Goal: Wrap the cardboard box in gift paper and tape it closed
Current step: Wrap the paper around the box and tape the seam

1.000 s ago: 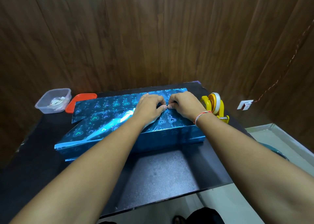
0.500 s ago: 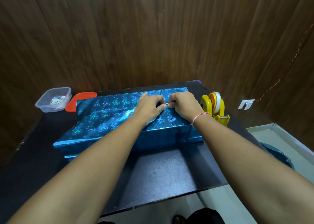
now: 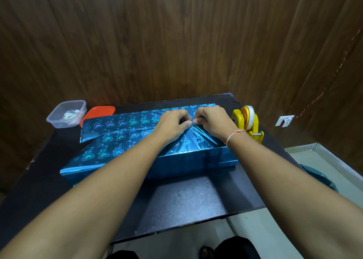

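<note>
**Pinching the seam on top of the box**

The box [image 3: 149, 160], wrapped in blue gift paper [image 3: 121, 133], lies mid-frame on the dark surface [image 3: 186, 200]. Both arms reach straight out; the left hand [image 3: 172, 124] and right hand [image 3: 213, 121] meet knuckle to knuckle, fingers curled, each pinching the paper at the seam. Best to pull both edges taut and overlap them flat before taping. The tape dispenser [image 3: 247, 123] waits just right of the hands.

Flat box [image 3: 196, 160] lies covered in shiny blue heart-patterned gift paper [image 3: 117, 137].
</note>
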